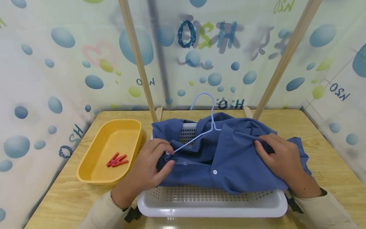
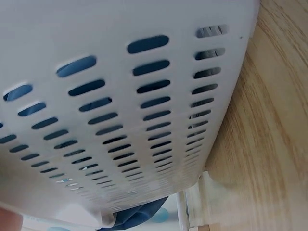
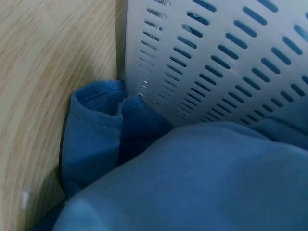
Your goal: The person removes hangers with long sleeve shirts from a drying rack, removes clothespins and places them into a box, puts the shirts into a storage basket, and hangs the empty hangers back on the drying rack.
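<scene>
A blue button-up shirt (image 1: 243,159) lies bunched over a white plastic basket (image 1: 213,212). A light-purple clothes hanger (image 1: 213,116) stands hook-up at the shirt's middle; its right arm runs under the cloth, while the left arm shows bare. My left hand (image 1: 151,162) has curled fingers at the left arm's end, with shirt cloth between thumb and fingers. On the other side, my right hand (image 1: 281,156) grips the shirt's right part between thumb and fingers. A fold of the shirt (image 3: 91,139) hangs beside the basket's wall (image 3: 192,62) in the right wrist view.
To the left, a yellow tray (image 1: 98,136) holds several red clothespins (image 1: 117,160). Two wooden poles (image 1: 140,60) rise behind the basket from the wooden table (image 1: 323,152). The left wrist view mostly shows the slotted basket wall (image 2: 115,110). A patterned curtain (image 1: 177,76) surrounds the table.
</scene>
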`<state>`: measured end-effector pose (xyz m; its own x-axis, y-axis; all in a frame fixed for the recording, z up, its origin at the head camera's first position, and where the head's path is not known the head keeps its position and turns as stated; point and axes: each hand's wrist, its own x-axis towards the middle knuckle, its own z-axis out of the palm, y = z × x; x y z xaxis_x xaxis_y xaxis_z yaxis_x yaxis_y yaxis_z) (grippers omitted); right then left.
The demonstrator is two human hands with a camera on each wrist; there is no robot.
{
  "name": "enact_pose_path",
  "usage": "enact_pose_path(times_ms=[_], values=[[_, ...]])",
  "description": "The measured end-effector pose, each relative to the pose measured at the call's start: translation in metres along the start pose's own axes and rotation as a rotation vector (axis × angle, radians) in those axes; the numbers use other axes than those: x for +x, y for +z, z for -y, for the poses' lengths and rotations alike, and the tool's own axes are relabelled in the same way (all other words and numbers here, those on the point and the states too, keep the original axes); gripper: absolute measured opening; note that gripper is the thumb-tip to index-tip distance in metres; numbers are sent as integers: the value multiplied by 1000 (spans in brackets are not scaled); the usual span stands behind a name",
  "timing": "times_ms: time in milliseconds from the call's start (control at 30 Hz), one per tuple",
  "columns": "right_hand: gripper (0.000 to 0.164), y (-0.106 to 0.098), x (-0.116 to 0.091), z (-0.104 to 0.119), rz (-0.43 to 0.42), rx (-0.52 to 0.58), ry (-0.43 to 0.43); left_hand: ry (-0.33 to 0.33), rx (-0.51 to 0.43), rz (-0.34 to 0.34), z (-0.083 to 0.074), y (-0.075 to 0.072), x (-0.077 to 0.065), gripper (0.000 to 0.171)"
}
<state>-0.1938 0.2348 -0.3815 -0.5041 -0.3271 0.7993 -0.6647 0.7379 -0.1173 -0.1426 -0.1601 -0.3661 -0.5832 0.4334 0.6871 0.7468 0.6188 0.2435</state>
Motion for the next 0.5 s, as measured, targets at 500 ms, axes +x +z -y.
enact_pose_path(times_ms=[500], values=[[44,-1,-1,0,-25,8,18,-54,69,-27,-2,-2,0,11]])
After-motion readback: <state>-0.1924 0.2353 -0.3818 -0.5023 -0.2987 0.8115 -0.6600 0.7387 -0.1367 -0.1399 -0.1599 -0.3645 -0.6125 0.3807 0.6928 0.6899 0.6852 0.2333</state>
